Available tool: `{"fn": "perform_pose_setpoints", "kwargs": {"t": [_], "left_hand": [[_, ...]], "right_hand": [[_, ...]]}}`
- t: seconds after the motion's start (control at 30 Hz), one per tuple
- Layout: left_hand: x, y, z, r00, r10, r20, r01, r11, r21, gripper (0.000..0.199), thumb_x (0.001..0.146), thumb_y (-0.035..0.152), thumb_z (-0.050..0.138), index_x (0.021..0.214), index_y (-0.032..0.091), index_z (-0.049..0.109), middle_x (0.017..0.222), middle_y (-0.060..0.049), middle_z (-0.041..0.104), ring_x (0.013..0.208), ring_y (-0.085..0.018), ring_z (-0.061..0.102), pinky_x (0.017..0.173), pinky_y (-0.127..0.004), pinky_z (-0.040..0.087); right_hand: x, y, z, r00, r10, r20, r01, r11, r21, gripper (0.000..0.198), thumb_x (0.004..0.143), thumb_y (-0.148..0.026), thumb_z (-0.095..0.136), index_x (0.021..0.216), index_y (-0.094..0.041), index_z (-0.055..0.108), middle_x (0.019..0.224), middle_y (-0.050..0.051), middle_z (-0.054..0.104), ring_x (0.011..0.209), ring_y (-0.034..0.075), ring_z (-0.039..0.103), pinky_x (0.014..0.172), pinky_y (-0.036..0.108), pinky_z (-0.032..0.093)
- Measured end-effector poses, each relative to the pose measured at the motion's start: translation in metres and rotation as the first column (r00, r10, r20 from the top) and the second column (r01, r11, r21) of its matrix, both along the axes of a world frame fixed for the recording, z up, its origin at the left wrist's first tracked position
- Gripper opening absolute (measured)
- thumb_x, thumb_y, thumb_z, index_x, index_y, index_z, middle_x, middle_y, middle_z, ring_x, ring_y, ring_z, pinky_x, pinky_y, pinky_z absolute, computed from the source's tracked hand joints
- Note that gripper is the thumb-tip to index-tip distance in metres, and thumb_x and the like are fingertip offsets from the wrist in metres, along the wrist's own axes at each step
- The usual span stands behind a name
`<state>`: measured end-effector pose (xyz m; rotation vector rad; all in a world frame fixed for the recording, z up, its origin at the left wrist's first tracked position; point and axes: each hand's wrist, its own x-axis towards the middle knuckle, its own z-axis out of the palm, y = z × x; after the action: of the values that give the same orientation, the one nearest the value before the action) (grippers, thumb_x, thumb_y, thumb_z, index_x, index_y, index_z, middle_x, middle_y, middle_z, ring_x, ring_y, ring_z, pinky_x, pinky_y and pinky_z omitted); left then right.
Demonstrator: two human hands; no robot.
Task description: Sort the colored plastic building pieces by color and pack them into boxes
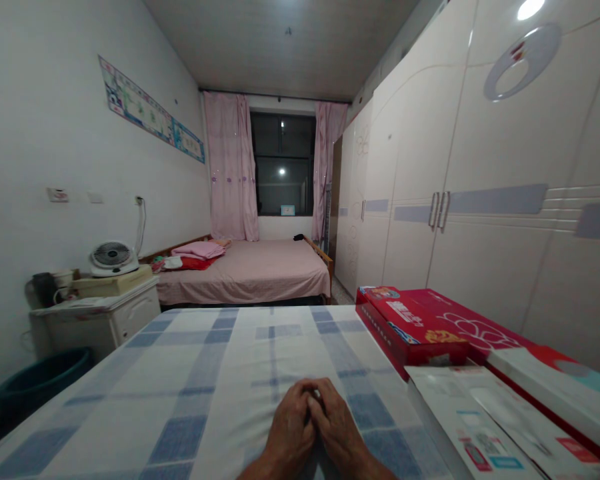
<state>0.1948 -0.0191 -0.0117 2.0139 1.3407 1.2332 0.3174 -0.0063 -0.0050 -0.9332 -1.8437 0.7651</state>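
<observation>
My left hand [291, 421] and my right hand [334, 417] rest close together at the bottom middle of the head view. Their fingers are curled and meet at the tips, with the thumbs side by side. The insides of both hands are hidden, so I cannot see whether anything is in them. Beneath them spreads a blue and white checked cloth [240, 373], slightly wrinkled just ahead of the fingers. Apart from the hands, on the right, lies a white printed box [460, 400].
A red gift box [415, 320] and a longer red and white box [545, 373] lie along the right edge. Beyond are a pink-covered bed [265, 267] and a white wardrobe [415, 167]. Left stand a cabinet with a fan [113, 257] and a dark green bin [40, 380].
</observation>
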Motion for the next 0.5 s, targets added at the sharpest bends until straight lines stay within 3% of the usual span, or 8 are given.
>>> {"fn": "perform_pose_setpoints", "kwargs": {"t": [0.5], "left_hand": [[0.0007,-0.0009,0.0012,1.0,0.019,-0.007,-0.019,1.0,-0.009,0.04,0.073,0.013,0.045,0.107,0.017,0.065,0.113,-0.012,0.065,0.108,-0.023,0.058,0.099,-0.038,0.043]], "right_hand": [[0.0005,-0.0013,0.0013,1.0,-0.014,-0.012,0.015,1.0,0.01,0.027,0.086,-0.019,0.042,0.101,-0.022,0.064,0.098,0.004,0.065,0.096,0.018,0.06,0.09,0.033,0.047]]}}
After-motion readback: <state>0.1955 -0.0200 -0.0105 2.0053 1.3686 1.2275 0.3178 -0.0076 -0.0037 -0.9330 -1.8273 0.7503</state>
